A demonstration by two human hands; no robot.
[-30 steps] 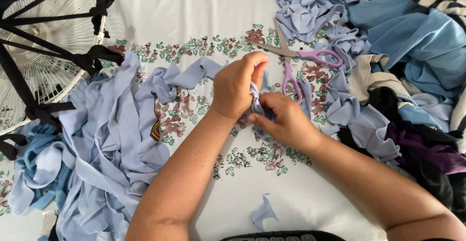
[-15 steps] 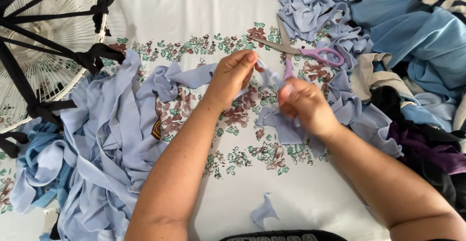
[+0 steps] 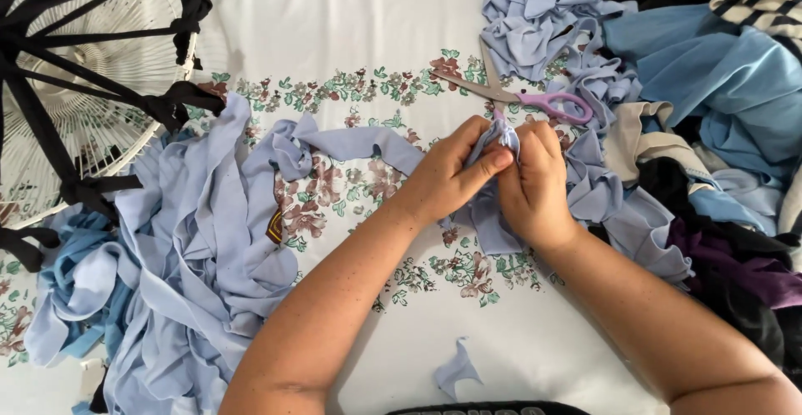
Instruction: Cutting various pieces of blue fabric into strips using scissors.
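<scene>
Both hands are together again vs 0.5 s ago, left hand (image 3: 447, 177) & right hand (image 3: 530, 185) pinching closed on lilac fabric strip (image 3: 493, 143) just below scissors (image 3: 535, 101); better keep ends tight, pull evenly; strip ends btw fingers are hidden, knot unclear.

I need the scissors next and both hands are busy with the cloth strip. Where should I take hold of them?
Take the scissors by the pink handle loops on the right end, coming from the right hand side. The loops lie flat and open toward the fabric pile, while the blades point up-left across the floral cloth, clear of your grip.
</scene>
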